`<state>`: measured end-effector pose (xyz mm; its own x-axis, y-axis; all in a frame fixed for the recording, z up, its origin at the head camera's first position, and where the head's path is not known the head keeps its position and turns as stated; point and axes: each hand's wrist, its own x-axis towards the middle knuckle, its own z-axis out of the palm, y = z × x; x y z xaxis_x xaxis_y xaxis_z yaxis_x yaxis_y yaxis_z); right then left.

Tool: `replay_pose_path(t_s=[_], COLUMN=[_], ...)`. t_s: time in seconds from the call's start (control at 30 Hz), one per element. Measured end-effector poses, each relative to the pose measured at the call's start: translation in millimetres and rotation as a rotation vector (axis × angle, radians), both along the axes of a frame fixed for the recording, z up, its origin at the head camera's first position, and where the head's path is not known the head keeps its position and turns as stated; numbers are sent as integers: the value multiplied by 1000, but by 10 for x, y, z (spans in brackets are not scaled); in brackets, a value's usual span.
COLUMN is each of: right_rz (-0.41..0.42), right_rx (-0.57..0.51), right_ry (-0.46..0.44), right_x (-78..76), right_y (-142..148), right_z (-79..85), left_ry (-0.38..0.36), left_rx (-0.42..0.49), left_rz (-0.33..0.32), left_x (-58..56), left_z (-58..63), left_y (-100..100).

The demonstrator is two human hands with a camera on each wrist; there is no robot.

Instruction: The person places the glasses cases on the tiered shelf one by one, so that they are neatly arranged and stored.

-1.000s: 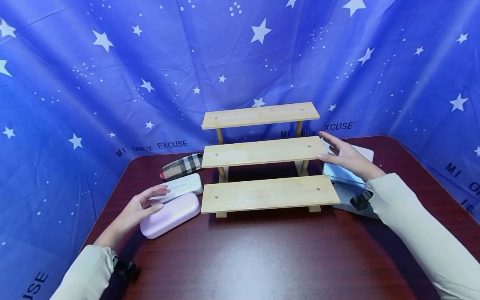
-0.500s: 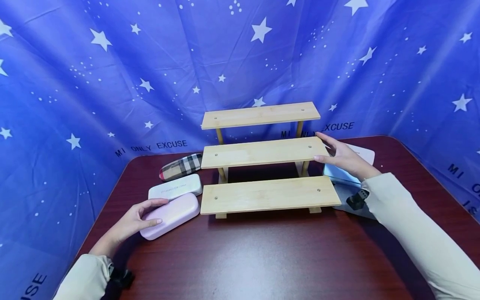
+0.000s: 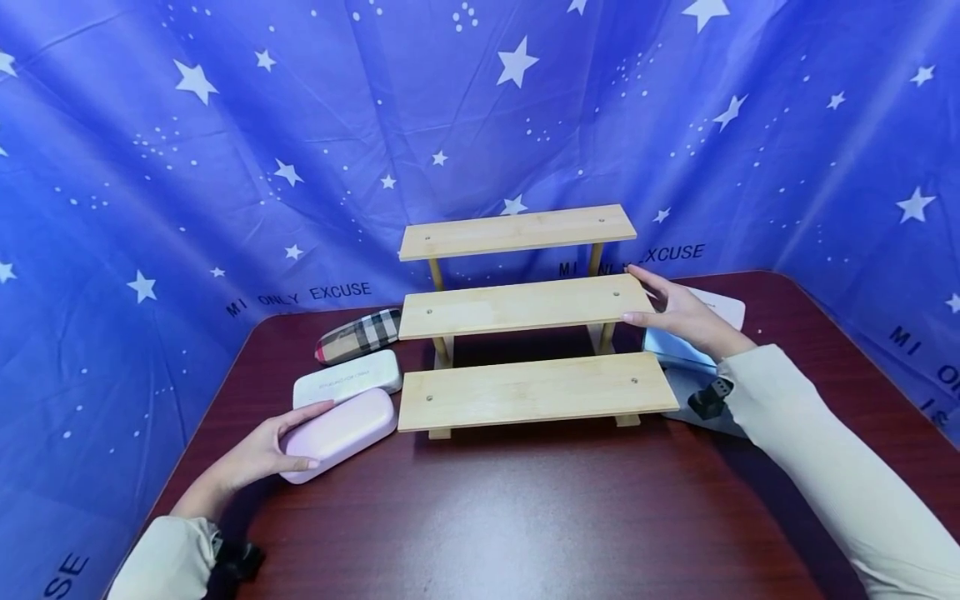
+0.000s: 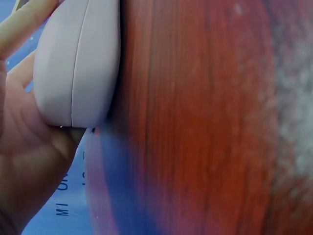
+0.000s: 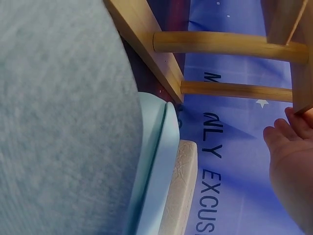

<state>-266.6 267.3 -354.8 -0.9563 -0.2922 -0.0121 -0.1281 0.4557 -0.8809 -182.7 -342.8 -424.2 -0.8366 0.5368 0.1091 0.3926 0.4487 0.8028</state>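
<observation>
My left hand [image 3: 251, 457] grips the near-left end of a pale pink glasses case [image 3: 345, 427], thumb along its front side and fingers behind. In the left wrist view the palm meets the end of the case [image 4: 78, 63], which shows a closed seam. A three-tier wooden display shelf [image 3: 525, 307] stands mid-table. At the right end of its middle board my right hand [image 3: 688, 318] holds on, thumb at the front edge and index finger at the back edge. Fingertips of that hand [image 5: 293, 156] reach the board's end in the right wrist view.
Behind the pink case lie a white glasses case [image 3: 348, 377] and a plaid case [image 3: 360, 335]. Right of the shelf are a light blue case [image 3: 675, 346], a whitish case [image 3: 723, 307] and a grey-blue case [image 3: 693, 398]. A starry blue curtain [image 3: 480, 108] surrounds the table [image 3: 510, 517].
My left hand has come down from above the cases and taken hold of the pink one. The right hand has shifted slightly left onto the middle board's end.
</observation>
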Motion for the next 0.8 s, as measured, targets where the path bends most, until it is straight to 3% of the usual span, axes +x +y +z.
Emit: replay_pose_path(t_s=[0.3,0.47,0.8], right_rz=[-4,-8,-12], right_rx=[20,37,70], right_ry=[25,29,38], right_x=[-18,-16,-5], right_y=[3,6,10], right_z=[-30,-34,-28], left_ry=[-91,-78,-64], left_rx=[-57,-90,-150], left_rz=[19,21,92], left_x=[6,17,12], left_z=[-4,-19,5], left_y=[-54,-51,-37])
